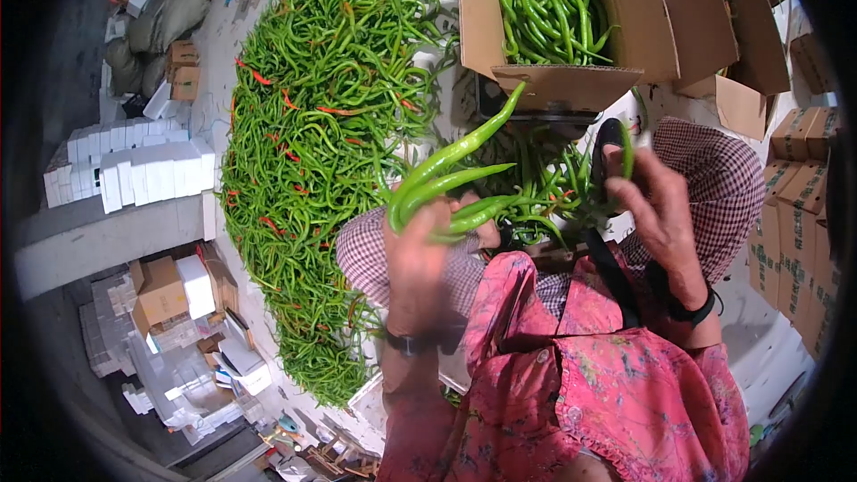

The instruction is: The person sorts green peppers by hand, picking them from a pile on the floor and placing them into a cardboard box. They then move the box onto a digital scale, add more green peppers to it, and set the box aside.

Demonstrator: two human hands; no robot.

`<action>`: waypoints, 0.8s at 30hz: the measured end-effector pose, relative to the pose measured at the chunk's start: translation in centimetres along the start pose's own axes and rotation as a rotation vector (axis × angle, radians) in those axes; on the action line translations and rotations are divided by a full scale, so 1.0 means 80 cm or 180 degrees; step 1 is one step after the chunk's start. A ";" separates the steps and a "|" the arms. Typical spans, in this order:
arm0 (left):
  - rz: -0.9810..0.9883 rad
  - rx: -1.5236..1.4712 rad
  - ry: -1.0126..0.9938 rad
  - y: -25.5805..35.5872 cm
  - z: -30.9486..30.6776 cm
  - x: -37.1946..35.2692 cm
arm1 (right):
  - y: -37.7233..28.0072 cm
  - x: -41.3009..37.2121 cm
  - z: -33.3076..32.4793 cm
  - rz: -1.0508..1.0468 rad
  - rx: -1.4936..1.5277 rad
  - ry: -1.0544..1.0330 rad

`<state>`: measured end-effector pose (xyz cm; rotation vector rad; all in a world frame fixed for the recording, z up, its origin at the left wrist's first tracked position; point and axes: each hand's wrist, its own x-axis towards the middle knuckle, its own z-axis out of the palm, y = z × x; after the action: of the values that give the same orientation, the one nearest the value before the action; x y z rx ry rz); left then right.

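My left hand [418, 254], somewhat blurred, is closed round several long green peppers [453, 153] that stick out up and to the right. Over on the right, my right hand [656, 205] is raised with its fingers bent beside a single green pepper [627, 150]; its fingertips seem to touch it. A large heap of green peppers [312, 125] with a few red ones covers the floor to my left. More loose peppers [536, 178] lie between my knees. Just beyond them stands an open cardboard box [571, 87] with green peppers inside.
Further open cardboard boxes [745, 103] stand at the upper right, and stacked closed boxes [790, 232] at the right edge. White boxes [134, 170], sacks [170, 18] and cartons [161, 290] are at the far left. A dark strap [614, 281] hangs over my lap.
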<state>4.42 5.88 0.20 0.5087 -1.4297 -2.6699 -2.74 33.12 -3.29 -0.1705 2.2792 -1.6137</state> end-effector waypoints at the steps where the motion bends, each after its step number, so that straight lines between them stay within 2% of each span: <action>1: 0.0102 0.0096 0.0042 0.000 0.002 0.000 | 0.007 0.001 0.010 -0.0396 -0.0315 -0.0043; 2: 0.0198 0.0192 0.0088 0.001 0.005 -0.002 | 0.009 0.001 0.020 -0.0784 -0.0632 -0.0088; 3: 0.0382 0.0549 0.0203 -0.001 0.009 -0.005 | -0.011 -0.003 0.031 -0.0655 -0.0398 -0.0134; 4: 0.0390 0.0546 0.0193 -0.004 0.008 -0.009 | -0.007 -0.004 0.040 -0.0889 -0.0610 -0.0250; 6: 0.0868 0.2149 0.0531 -0.009 0.004 -0.020 | -0.011 -0.009 0.054 -0.0353 0.0274 -0.1215; 7: 0.0952 0.2538 0.0705 -0.014 0.008 -0.024 | -0.016 -0.012 0.065 0.0078 0.0997 -0.1585; 8: 0.0954 0.2528 0.0690 -0.018 0.008 -0.024 | -0.024 -0.015 0.074 0.0519 0.1718 -0.1937; 9: 0.1483 0.3249 0.0118 -0.024 0.004 -0.023 | -0.035 -0.014 0.077 0.0600 0.2312 -0.2211; 10: 0.2012 0.3946 -0.0483 -0.031 -0.001 -0.022 | -0.041 -0.017 0.086 0.0917 0.2648 -0.2126; 12: 0.2232 0.4236 -0.0596 -0.047 0.001 -0.030 | -0.066 -0.020 0.088 0.1458 0.3933 -0.2146; 14: 0.2555 0.4934 -0.0759 -0.048 0.016 -0.038 | -0.039 -0.022 0.102 0.1674 0.3993 -0.2067; 15: 0.2424 0.5270 -0.1043 -0.045 0.013 -0.042 | -0.032 -0.022 0.105 0.1883 0.4043 -0.1999; 18: 0.2281 0.5364 -0.1328 -0.043 0.021 -0.055 | -0.026 -0.024 0.091 0.1933 0.3744 -0.2131; 22: 0.2116 0.5075 -0.1689 -0.038 0.026 -0.058 | -0.002 -0.025 0.088 0.1955 0.4054 -0.2264; 24: 0.2118 0.5020 -0.1647 -0.041 0.021 -0.061 | 0.007 -0.022 0.086 0.1914 0.4071 -0.2306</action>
<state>8.79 10.11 -0.40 -0.6164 -2.8678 -0.7628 1.31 27.68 -5.51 0.2068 0.4620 -1.8635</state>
